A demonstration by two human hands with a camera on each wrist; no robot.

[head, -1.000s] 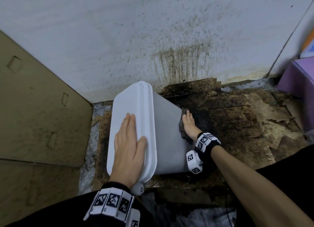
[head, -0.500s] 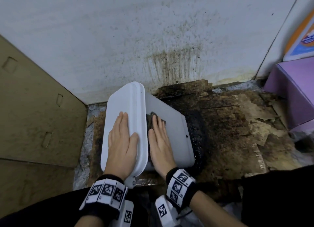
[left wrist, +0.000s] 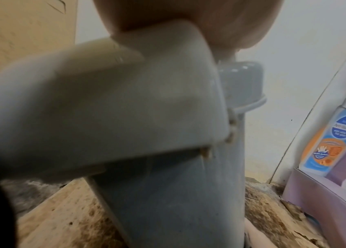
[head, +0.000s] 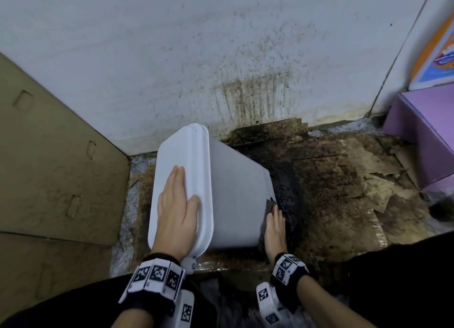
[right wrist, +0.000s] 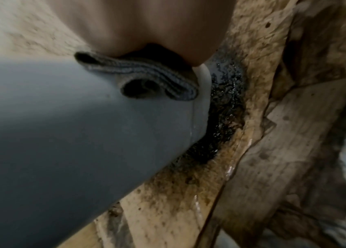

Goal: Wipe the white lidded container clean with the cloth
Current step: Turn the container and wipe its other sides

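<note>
Your left hand (head: 177, 213) lies flat on the lid (head: 183, 177) of the white lidded container (head: 237, 199), fingers straight and together, thumb spread toward the lid's rim; it presses rather than grasps. Under that palm the container stands tilted on the stained cardboard (head: 344, 192) that covers the floor, its lid leaning toward the brown cardboard panel (head: 56, 168) on your left and its body sloping away to the right of your hand. The left wrist view shows the lid's latch tab (left wrist: 108, 107) close below your palm, blurred.

Your right hand (head: 274, 229) is at the lower right corner of the container's side wall, pressing the grey cloth (right wrist: 144, 80) against it. The right wrist view shows the cloth folded and bunched beneath your palm, lying on the grey wall just beside the container's pale bottom edge (right wrist: 204, 78). Whether your fingers curl round the cloth or only push it flat, I cannot tell.

Just beyond your right fingertips a black, wet-looking patch (head: 287, 187) spreads over the cardboard, touching the container's base. Past the container rises a white wall (head: 221, 45) with brown streaks. Well off to your right stands a purple box (head: 425, 131).
</note>
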